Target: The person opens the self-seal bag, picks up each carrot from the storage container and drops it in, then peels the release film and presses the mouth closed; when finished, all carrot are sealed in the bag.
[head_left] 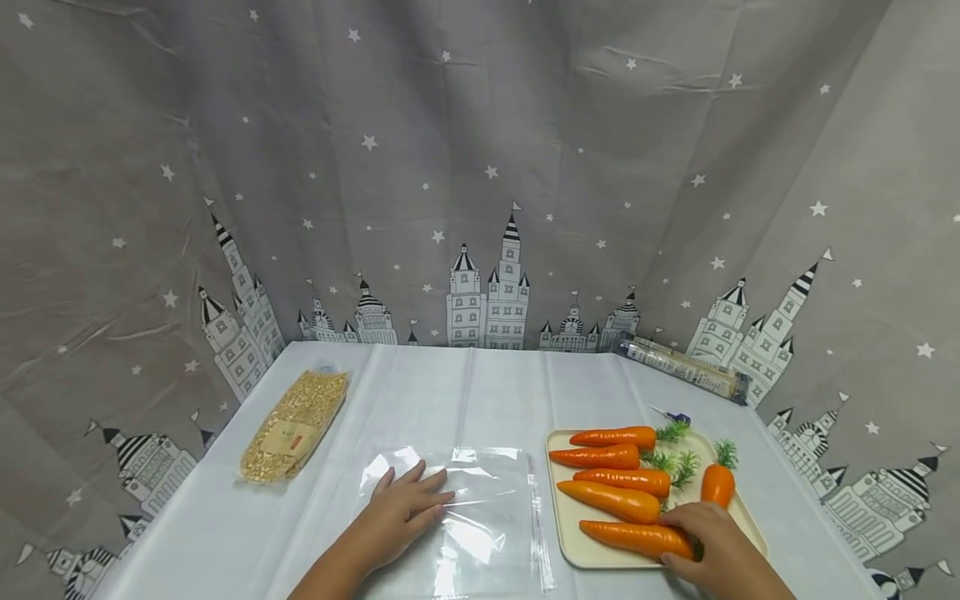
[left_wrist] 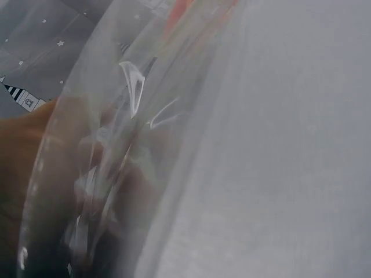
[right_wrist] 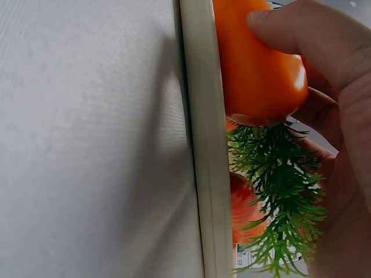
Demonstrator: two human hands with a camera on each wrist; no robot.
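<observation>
Counter [head_left: 420, 392]; clear plastic bags [head_left: 480, 517]; cream tray [head_left: 573, 550].
Left hand [head_left: 401, 512] spread on the bags, seemingly steadying them flat; right hand [head_left: 708, 542] pinching the nearest carrot [head_left: 630, 537] by its thick leafy end, inside the tray's rim, probably the surest hold.
</observation>
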